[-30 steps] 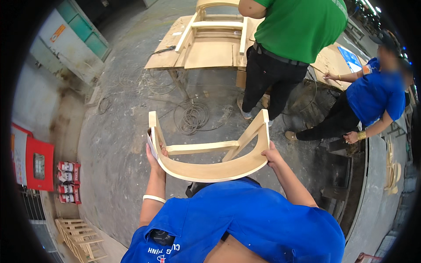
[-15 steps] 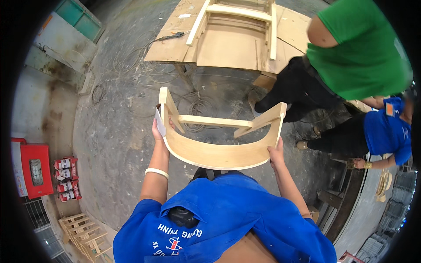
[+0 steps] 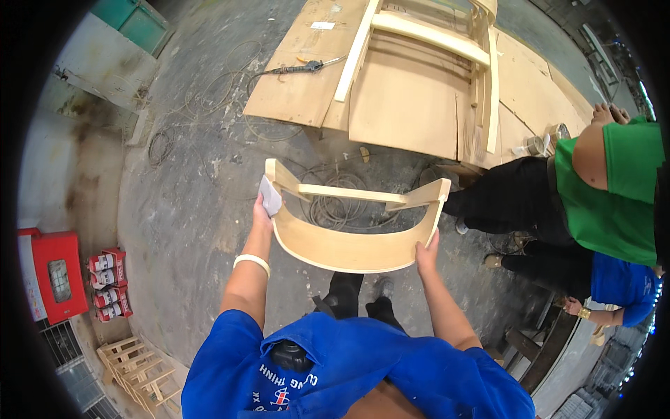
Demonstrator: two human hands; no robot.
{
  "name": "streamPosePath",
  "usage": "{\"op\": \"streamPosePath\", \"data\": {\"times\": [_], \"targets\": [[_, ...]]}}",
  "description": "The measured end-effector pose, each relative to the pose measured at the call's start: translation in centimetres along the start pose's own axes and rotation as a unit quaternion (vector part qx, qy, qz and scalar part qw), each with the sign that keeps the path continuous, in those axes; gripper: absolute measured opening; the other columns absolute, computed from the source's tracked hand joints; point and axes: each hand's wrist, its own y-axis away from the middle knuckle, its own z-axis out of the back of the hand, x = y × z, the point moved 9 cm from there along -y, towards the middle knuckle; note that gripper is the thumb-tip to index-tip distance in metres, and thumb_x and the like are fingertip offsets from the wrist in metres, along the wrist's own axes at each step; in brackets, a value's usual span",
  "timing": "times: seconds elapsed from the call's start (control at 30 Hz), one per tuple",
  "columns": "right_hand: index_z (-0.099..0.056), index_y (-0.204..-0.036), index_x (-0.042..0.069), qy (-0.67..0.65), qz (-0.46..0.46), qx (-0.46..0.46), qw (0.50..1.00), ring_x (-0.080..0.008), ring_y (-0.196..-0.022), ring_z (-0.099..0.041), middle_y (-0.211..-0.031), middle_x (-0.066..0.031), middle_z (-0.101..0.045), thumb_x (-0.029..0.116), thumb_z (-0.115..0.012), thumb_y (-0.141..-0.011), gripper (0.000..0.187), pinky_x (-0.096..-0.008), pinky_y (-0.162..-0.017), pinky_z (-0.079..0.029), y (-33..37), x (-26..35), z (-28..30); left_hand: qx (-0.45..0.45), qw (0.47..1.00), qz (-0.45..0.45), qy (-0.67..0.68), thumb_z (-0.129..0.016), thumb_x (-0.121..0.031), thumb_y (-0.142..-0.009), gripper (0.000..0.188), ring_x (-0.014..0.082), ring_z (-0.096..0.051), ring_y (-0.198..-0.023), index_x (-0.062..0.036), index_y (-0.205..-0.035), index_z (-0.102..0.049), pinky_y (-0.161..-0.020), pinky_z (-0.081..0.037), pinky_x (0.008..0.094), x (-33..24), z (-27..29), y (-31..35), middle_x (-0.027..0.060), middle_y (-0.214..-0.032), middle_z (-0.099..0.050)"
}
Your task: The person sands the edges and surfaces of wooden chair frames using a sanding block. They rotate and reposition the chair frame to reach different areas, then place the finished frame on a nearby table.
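Note:
Out in front of me, over the floor, I hold a pale wooden chair part: a curved bent panel with two upright ends joined by a straight crossbar. My left hand is closed on its left end. A folded white sheet, paper or sandpaper, is pinched against the wood there. Around the right end, my right hand grips the panel's lower edge, thumb on the near side. Fingers behind the wood are partly hidden.
Ahead stands a cardboard-covered table bearing a wooden chair frame and a corded hand tool. Coiled hoses lie on the floor. A person in green stands right, another in blue behind. A red cabinet is left.
The table looks nearer and more of it shows. The chair part has shifted slightly lower in view, still in both hands. The person in green has moved rightward and lower in view.

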Motion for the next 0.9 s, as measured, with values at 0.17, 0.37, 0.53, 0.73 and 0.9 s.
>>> {"op": "streamPosePath", "data": {"times": [0.17, 0.37, 0.53, 0.73, 0.9], "targets": [[-0.022, -0.146, 0.001, 0.023, -0.027, -0.019, 0.999, -0.0311, -0.130, -0.041, -0.140, -0.0217, -0.040, -0.006, -0.051, -0.077, 0.075, -0.0358, -0.108, -0.032, -3.5, 2.2, -2.1, 0.005, 1.000, 0.022, -0.008, -0.037, -0.048, -0.097, 0.054, 0.0386, -0.062, -0.093, -0.0063, -0.128, -0.052, -0.083, -0.051, 0.0519, -2.1, -1.8, -4.6, 0.0163, -0.109, -0.064], [-0.029, -0.144, 0.005, 0.009, -0.026, -0.040, 0.999, -0.0297, -0.127, -0.045, -0.136, -0.0179, -0.045, -0.011, -0.046, -0.073, 0.074, -0.0355, -0.106, -0.035, -8.2, 5.9, -3.7, 0.038, 0.999, 0.007, -0.038, -0.039, -0.047, -0.098, 0.052, 0.0327, -0.060, -0.097, -0.0072, -0.128, -0.052, -0.082, -0.050, 0.0479, -4.1, -7.7, -8.7, 0.0134, -0.115, -0.063], [-0.031, -0.141, 0.005, 0.024, -0.021, -0.053, 0.998, -0.0300, -0.127, -0.045, -0.133, -0.0178, -0.047, -0.009, -0.045, -0.072, 0.072, -0.0360, -0.105, -0.036, -8.9, 7.3, -4.0, 0.020, 0.999, 0.004, -0.034, -0.037, -0.045, -0.099, 0.054, 0.0316, -0.055, -0.115, -0.0043, -0.132, -0.049, -0.098, -0.043, 0.0447, -4.8, -9.9, -11.2, 0.0135, -0.130, -0.056], [-0.024, -0.143, 0.006, 0.011, -0.059, -0.026, 0.998, -0.0314, -0.124, -0.047, -0.132, -0.0201, -0.048, -0.009, -0.047, -0.074, 0.074, -0.0373, -0.105, -0.037, -10.4, 6.0, -4.6, 0.024, 0.999, -0.007, 0.020, -0.039, -0.041, -0.096, 0.054, 0.0336, -0.053, -0.119, -0.0034, -0.133, -0.048, -0.103, -0.041, 0.0466, -5.8, -10.2, -11.2, 0.0144, -0.131, -0.055], [-0.008, -0.151, 0.014, -0.049, -0.173, -0.016, 0.983, -0.0314, -0.084, -0.064, -0.121, -0.0288, -0.056, 0.026, -0.063, -0.086, 0.086, -0.0400, -0.057, -0.054, -7.1, 1.2, -3.2, -0.028, 0.989, -0.103, 0.103, -0.040, -0.035, -0.092, 0.049, 0.0323, -0.056, -0.117, -0.0043, -0.128, -0.052, -0.098, -0.043, 0.0527, -9.7, -2.9, -8.1, 0.0126, -0.126, -0.059]]}}
